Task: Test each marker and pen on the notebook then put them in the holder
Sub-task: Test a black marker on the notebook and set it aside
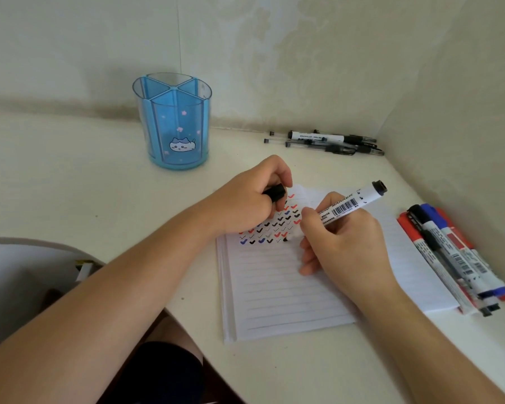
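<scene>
Our right hand (341,243) grips a white-barrelled marker (351,204), its tip down on the notebook (274,293) at the end of the lowest row of ticks (270,225), while our left hand (251,199) pinches the black cap (274,191) and rests on the top of the page. The blue holder (177,126) stands upright well apart at the back left of the desk (70,185); other markers (449,258) lie along the notebook's right edge, and pens (327,141) lie by the wall (303,68).
</scene>
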